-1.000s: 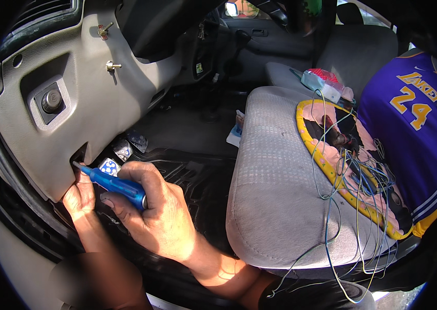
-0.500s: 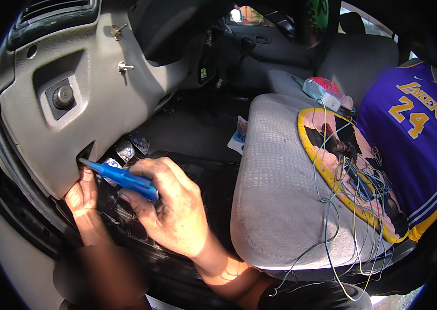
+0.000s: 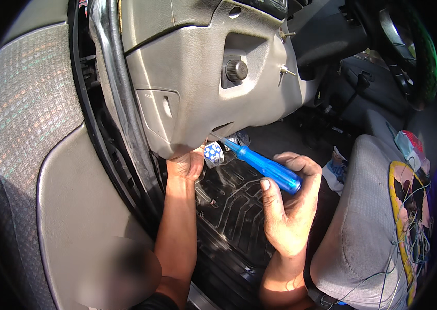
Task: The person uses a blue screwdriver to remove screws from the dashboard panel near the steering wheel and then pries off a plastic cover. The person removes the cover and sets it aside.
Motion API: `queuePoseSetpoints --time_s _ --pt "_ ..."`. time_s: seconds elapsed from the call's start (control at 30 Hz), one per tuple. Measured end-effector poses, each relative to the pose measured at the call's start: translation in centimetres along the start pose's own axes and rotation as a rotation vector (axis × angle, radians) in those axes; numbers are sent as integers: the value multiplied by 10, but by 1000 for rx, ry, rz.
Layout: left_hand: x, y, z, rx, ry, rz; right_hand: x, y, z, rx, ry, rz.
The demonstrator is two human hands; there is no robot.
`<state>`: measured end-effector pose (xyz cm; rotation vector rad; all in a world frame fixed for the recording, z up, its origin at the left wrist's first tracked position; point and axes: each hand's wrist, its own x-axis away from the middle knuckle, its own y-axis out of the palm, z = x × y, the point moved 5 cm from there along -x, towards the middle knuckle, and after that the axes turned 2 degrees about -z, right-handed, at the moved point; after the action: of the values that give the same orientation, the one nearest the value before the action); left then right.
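Note:
A blue translucent screwdriver (image 3: pixel 270 168) lies slanted in my right hand (image 3: pixel 296 206), its handle between the thumb and the curled fingers. Its thin shaft points up and left at a slot (image 3: pixel 222 127) in the lower edge of the grey dashboard panel (image 3: pixel 197 103). Whether the tip touches anything is hard to make out. My left hand (image 3: pixel 191 164) reaches up under that panel, palm partly showing. The panel's edge hides its fingers, so what they touch cannot be seen.
An open door (image 3: pixel 94 181) stands at left. Pedals with patterned covers (image 3: pixel 213 153) sit behind the hands, above a black floor mat (image 3: pixel 239 196). At right is a grey seat (image 3: pixel 353 222) with tangled thin wires (image 3: pixel 417 243). A steering wheel (image 3: pixel 425 67) is at upper right.
The view has swung left, bringing in the door and shifting the seat rightward. My right hand's fingers sit looser around the screwdriver, showing more handle. My left hand stays under the panel.

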<state>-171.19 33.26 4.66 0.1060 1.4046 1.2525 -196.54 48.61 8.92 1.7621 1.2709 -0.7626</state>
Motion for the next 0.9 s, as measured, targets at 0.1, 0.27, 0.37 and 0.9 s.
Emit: queuePoseSetpoints --time_s 0.1,0.27,0.37,0.9 --pt "3 6 2 -9 -18 7 5 -8 4 224 102 -168" --pt "1 0 3 -58 -8 -6 1 3 5 -136 19 -5" --pt "1 -1 2 -28 -21 8 3 -4 5 222 -129 -102" --pt "6 8 -1 25 -27 -32 2 -11 17 -2 68 -92"
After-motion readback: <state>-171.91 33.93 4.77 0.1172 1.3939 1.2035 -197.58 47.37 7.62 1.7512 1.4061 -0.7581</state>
